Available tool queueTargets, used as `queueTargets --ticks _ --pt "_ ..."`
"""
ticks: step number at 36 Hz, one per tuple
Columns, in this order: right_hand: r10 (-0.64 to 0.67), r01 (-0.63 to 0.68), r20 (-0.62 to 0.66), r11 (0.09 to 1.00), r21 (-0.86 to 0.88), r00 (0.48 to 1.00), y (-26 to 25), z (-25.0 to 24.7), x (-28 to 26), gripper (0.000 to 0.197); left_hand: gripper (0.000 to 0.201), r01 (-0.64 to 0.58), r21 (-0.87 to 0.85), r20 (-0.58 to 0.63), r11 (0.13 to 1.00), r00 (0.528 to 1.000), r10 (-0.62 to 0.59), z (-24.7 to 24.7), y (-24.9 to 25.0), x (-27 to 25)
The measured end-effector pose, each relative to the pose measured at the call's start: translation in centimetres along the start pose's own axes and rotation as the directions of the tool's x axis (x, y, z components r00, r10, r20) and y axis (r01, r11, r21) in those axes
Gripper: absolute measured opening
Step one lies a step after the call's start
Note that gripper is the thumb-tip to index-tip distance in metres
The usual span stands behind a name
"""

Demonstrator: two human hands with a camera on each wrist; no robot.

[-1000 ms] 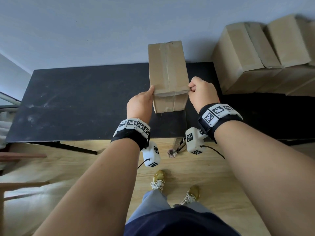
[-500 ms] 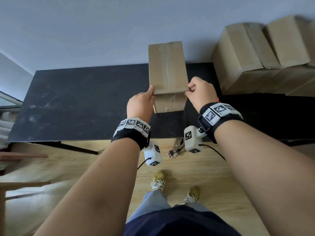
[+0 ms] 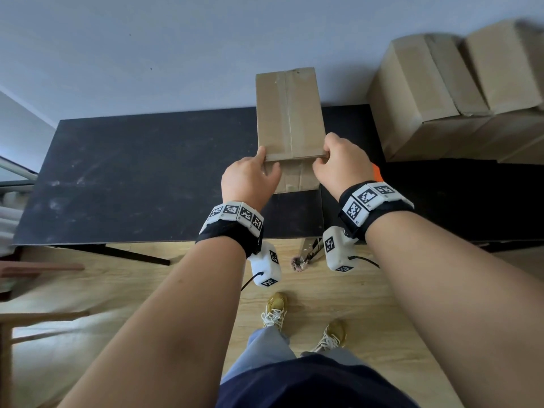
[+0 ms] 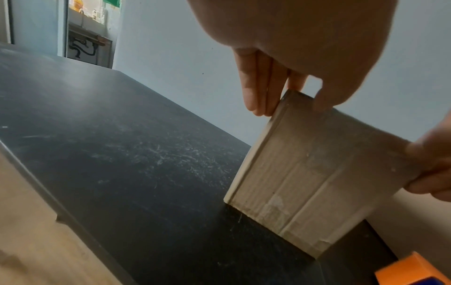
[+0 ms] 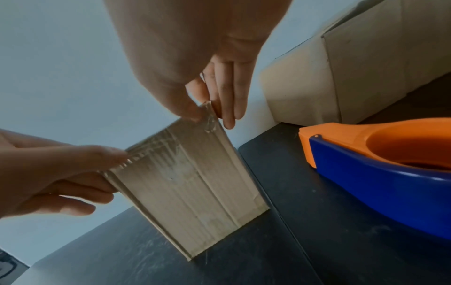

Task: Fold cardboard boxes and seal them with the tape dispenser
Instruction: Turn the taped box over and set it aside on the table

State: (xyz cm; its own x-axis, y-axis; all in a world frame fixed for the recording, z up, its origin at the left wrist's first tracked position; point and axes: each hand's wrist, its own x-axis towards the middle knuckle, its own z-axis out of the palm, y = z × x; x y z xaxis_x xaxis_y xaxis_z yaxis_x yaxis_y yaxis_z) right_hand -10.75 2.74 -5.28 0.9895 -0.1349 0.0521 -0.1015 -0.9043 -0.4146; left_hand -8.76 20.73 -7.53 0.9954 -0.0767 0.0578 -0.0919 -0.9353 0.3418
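Note:
A tall brown cardboard box stands on the black table, with a clear tape strip running along its top and down the near face. My left hand pinches the near-left top corner, fingers on the side and thumb on the near face. My right hand pinches the near-right top corner, where a crumpled tape end shows. An orange and blue tape dispenser lies on the table just right of the box, mostly hidden behind my right hand in the head view.
Several closed cardboard boxes are stacked at the back right, close to the dispenser. The table's near edge runs just under my wrists. A wall stands behind the table, and wooden furniture sits at the far left on the floor.
Both thumbs have slid a little down and inward over the box's near top edge. The box has stayed in place.

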Motion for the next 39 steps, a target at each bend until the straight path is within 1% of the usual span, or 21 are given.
queueTargets --ticks 4,6,8,12,15,20,22,24,26,30,36,39 --pt "0.048 -0.047 0.042 0.998 -0.028 0.998 -0.7 0.0 0.4 0.043 0.052 -0.003 0.103 0.017 0.995 1.0 0.001 -0.1 0.4 0.2" --pt "0.055 -0.051 0.048 0.996 -0.072 0.997 -0.9 0.2 0.8 0.05 0.05 -0.012 0.161 0.03 0.987 1.0 0.008 -0.3 0.5 0.5" --pt "0.057 -0.051 0.055 0.992 -0.113 0.997 -1.1 0.3 1.1 0.052 0.049 -0.023 0.207 0.048 0.978 0.999 0.013 -0.4 0.7 0.9" --pt "0.05 -0.04 0.055 0.985 -0.167 0.997 -1.5 0.2 1.2 0.05 0.05 -0.054 0.283 0.074 0.957 0.997 0.034 -0.5 0.8 1.2" --pt "0.051 -0.043 0.058 0.989 -0.141 0.997 -1.5 0.1 1.2 0.047 0.048 -0.068 0.279 0.076 0.958 0.996 0.048 -0.5 0.9 1.0" --pt "0.022 -0.022 0.023 0.999 0.031 0.999 0.0 0.0 0.7 0.023 0.039 -0.073 0.169 0.068 0.983 0.996 0.062 0.1 0.0 0.3" --pt "0.029 -0.03 0.013 0.994 0.108 1.0 0.8 0.0 0.5 0.011 0.039 -0.059 0.105 0.066 0.993 0.997 0.052 0.3 -0.2 -0.2" --pt "0.02 -0.02 0.0 0.987 0.16 1.0 1.2 0.0 0.4 0.006 0.039 -0.048 0.059 0.061 0.997 0.997 0.044 0.4 -0.1 -0.4" --pt "-0.005 0.005 0.0 0.99 0.143 1.0 1.3 -0.1 0.5 0.007 0.039 -0.036 0.04 0.053 0.999 0.998 0.034 0.2 0.0 -0.4" --pt "-0.053 0.053 0.016 0.998 0.028 0.998 1.0 -0.2 0.8 0.009 0.039 -0.024 0.038 0.054 0.999 0.998 0.022 -0.2 0.0 0.4" --pt "-0.085 0.085 0.11 0.996 0.004 0.99 1.2 -0.9 1.5 0.016 0.043 -0.045 0.033 0.046 0.998 0.998 0.043 0.1 -0.1 -0.1" --pt "-0.085 0.088 0.076 0.996 -0.032 0.993 1.2 -0.6 1.0 0.016 0.046 -0.044 0.055 0.051 0.997 0.998 0.041 0.2 -0.2 0.0"
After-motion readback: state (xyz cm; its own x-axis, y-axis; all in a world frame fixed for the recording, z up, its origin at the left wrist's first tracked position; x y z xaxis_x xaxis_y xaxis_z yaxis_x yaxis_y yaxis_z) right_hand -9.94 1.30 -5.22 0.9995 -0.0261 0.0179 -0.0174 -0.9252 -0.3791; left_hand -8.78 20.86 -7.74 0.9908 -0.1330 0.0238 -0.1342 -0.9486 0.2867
